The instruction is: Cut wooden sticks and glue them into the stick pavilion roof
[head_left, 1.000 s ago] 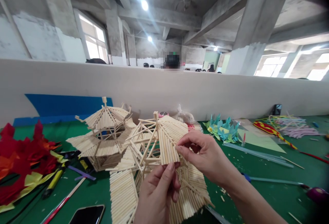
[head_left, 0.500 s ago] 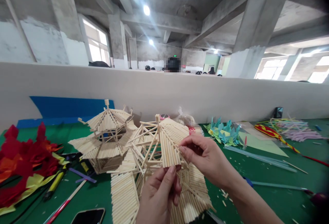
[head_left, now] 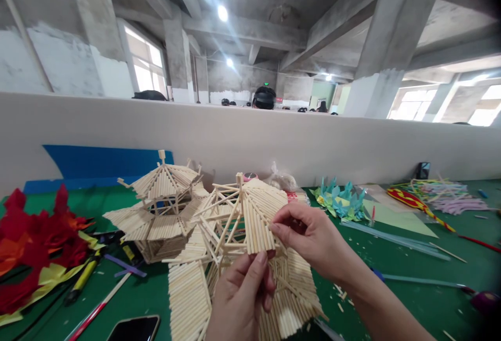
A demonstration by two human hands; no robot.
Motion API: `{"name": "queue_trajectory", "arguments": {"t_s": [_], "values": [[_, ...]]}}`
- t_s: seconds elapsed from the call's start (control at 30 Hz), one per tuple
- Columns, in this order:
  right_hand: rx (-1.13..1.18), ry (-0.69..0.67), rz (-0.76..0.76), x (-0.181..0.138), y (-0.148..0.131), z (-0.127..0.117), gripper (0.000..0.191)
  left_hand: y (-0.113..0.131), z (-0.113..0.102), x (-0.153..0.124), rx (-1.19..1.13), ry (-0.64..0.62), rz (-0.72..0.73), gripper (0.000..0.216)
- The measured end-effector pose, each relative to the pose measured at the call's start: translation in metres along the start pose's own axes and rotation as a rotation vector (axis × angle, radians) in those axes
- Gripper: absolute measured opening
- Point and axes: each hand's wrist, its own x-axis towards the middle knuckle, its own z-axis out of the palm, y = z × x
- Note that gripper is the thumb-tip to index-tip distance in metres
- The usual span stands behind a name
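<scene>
Green table [head_left: 391,262], second stick pavilion [head_left: 160,205] alongside

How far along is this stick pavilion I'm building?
Done: one finished pavilion stands behind, and this model's lower roof panels are covered. In hand: the left hand steadies the upper roof panel while the right hand pinches its edge. Left: the upper roof's left side shows only bare frame sticks.

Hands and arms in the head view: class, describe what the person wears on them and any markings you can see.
Both the left hand and the right hand are bare: no gloves, rings or watch show. The right forearm is uncovered, with no sleeve in view. No markings are visible.
</scene>
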Motion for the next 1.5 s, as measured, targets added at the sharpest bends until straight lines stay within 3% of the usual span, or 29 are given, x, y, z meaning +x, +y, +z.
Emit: {"name": "queue_trajectory", "arguments": {"t_s": [0.27,0.83,1.5], "values": [[-0.027,-0.006,-0.047,-0.004,0.0,-0.003,0.009,-0.001,-0.005,0.001,0.005,-0.044,-0.004,0.023],[-0.276,-0.037,-0.277,-0.023,0.0,-0.01,0.032,0.004,-0.006,-0.003,0.032,-0.034,0.006,0.019],[-0.302,-0.045,-0.298,-0.021,0.004,-0.007,0.025,0.003,-0.007,-0.001,0.06,-0.027,0.016,0.021]]}}
